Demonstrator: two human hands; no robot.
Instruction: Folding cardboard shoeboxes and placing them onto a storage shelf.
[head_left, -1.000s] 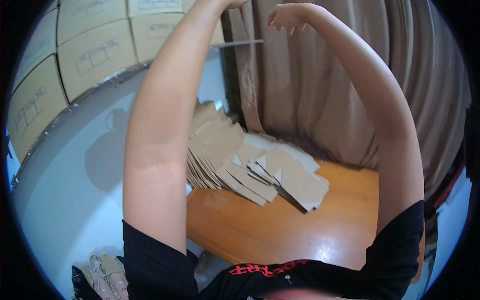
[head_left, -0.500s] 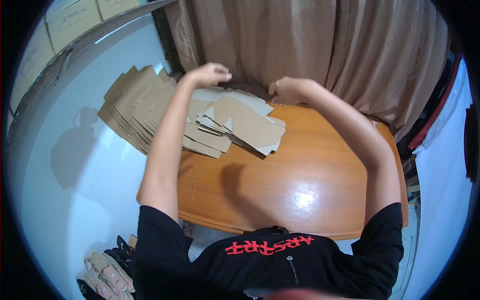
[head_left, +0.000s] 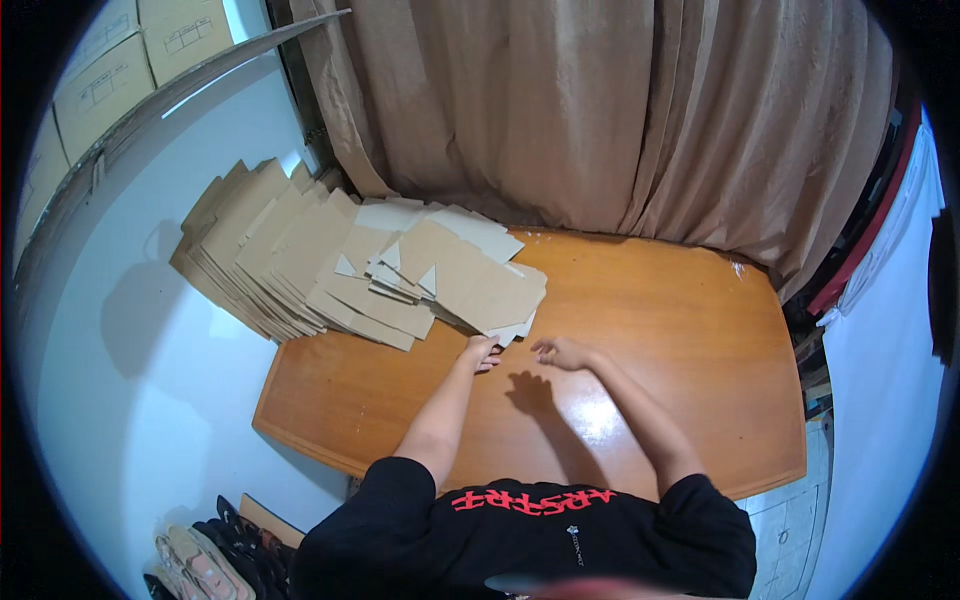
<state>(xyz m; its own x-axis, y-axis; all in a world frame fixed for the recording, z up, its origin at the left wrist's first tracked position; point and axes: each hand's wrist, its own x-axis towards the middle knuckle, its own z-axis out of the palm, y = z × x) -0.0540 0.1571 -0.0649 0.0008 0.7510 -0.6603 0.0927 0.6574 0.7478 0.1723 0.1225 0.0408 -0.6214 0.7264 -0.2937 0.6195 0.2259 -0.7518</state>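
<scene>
A loose pile of flat brown cardboard blanks point(head_left: 480, 265) lies on the wooden table, some of them showing white faces and cut triangular notches. At the near corner of this pile is my left hand point(head_left: 481, 354), its thumb and fingers closed around the edge of a blank. My right hand point(head_left: 563, 353) hovers over the table just right of that corner, holding nothing, with its fingers slightly curled and apart. To the left, a thicker leaning stack of similar cardboard blanks point(head_left: 270, 240) runs up against the wall.
The brown table point(head_left: 680, 340) has a curved front edge near my body. A brown curtain point(head_left: 520, 110) hangs behind it. Boxes point(head_left: 105, 90) sit on a shelf at upper left. Shoes point(head_left: 205, 560) stand at lower left, and a white cloth point(head_left: 885, 330) hangs at right.
Both hands have come down toward me from above the far side of the table. The left is now at the pile's near corner, the right beside it.
</scene>
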